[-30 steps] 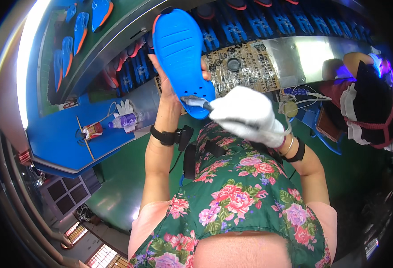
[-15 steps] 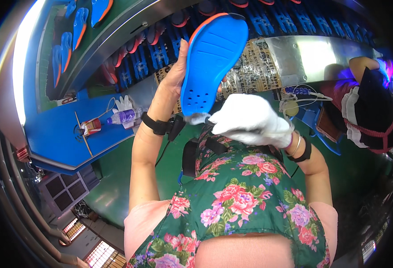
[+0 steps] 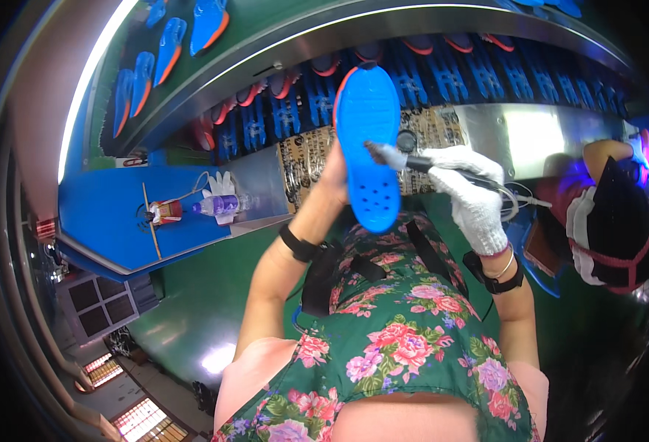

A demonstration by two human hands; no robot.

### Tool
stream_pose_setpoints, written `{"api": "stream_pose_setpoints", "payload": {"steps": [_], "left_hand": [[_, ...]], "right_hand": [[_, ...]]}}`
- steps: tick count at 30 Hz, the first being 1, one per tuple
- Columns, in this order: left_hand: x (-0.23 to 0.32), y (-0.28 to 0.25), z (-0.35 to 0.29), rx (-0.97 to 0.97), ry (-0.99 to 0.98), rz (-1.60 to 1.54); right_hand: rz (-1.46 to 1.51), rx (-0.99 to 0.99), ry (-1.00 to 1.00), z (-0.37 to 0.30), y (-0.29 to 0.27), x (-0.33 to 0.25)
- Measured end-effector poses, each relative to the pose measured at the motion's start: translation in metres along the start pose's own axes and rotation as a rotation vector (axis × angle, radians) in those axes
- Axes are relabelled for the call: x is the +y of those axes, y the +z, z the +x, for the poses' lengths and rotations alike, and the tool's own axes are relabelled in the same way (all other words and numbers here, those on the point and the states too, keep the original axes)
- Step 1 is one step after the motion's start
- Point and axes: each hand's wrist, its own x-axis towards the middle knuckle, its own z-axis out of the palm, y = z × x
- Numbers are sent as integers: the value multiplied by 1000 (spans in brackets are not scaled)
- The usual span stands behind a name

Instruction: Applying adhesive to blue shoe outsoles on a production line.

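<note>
A blue shoe sole (image 3: 369, 180) with an orange-red edge stands upright in front of me, its small holes at the near end. My left hand (image 3: 335, 173), bare, grips it by the left side, with the fingers partly hidden behind it. In a white knitted glove, my right hand (image 3: 475, 193) is closed round the dark handle of a brush (image 3: 417, 163). The brush's brown tip overlaps the middle of the sole; whether it touches cannot be made out.
Behind the sole runs a row of blue holders (image 3: 318, 107) with red-edged pieces above. More blue soles (image 3: 169, 48) lie on the green upper surface. A purple-labelled bottle (image 3: 220, 205) and red can (image 3: 166, 212) are on the blue table (image 3: 110, 228). A co-worker (image 3: 610, 214) is at right.
The sole has turned more upright and sits lower in view. My right hand has moved right and turned, so the brush now shows, its tip shifted from the near end to the sole's middle.
</note>
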Motion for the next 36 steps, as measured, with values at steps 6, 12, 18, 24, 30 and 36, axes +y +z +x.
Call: {"api": "stream_pose_setpoints", "payload": {"steps": [6,12,18,24,30,36], "left_hand": [[-35,39,-9,148,173,376],[-32,12,-27,-61,52,146],[-35,52,-32,-134,101,-159],[-59,63,-13,-177,198,16],[-70,68,-16,-71,161,-85],[-85,41,-21,-136,190,-152]], "right_hand": [[-394,-78,-252,16,-12,-5],[-377,-163,-412,6,-16,8],[-455,-66,-520,-6,-4,-8],[-523,-23,-593,-3,-3,-24],[-559,-37,-729,5,5,-36],[-677,-145,-799,17,5,-47]]}}
